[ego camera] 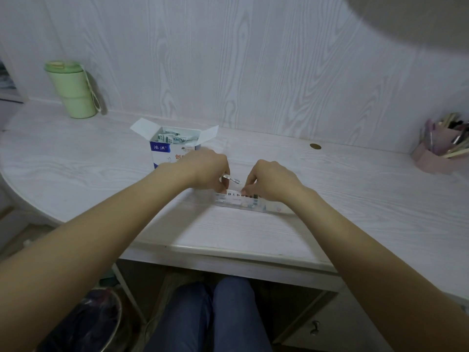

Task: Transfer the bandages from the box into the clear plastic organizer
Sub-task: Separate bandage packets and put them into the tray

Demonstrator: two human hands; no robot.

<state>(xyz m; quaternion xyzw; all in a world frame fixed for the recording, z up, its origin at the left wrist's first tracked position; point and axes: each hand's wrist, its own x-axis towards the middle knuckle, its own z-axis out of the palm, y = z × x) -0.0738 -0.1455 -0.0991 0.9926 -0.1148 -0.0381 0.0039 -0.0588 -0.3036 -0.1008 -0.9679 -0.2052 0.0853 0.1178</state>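
Hands meet over a white table [253, 232] with a printed wood-grain surface. 2 bare forearms reach in from the bottom corners. The left hand [206, 168] has its fingers curled downward and pinches a thin, flat bandage [231, 179], a small white wrapped strip with dark print that pokes out toward the right hand. The right hand [270, 179] is also curled, its fingertips pressing down on more printed bandage wrappers at the near edge of the organizer [253, 203]; whether it actually grips one cannot be told.

That organizer is a low, long, clear plastic tray lying directly under and just in front of both hands, with white wrappers visible through its transparent wall.

Just beyond the left hand, partly hidden by it, stands the bandage box [172, 151], a small white and blue cardboard carton with red characters. Its 2 top flaps are folded open, and more wrapped strips show inside.

Far beyond the left hand, against the pale wood-grain wall, stands a tapered light green plastic cup [72, 90] with a lid and a loop strap. Far out past the right hand sits a pink holder [431, 158] filled with pens and sticks. A small round brown disc [315, 146] lies flat on the table beyond the right hand.
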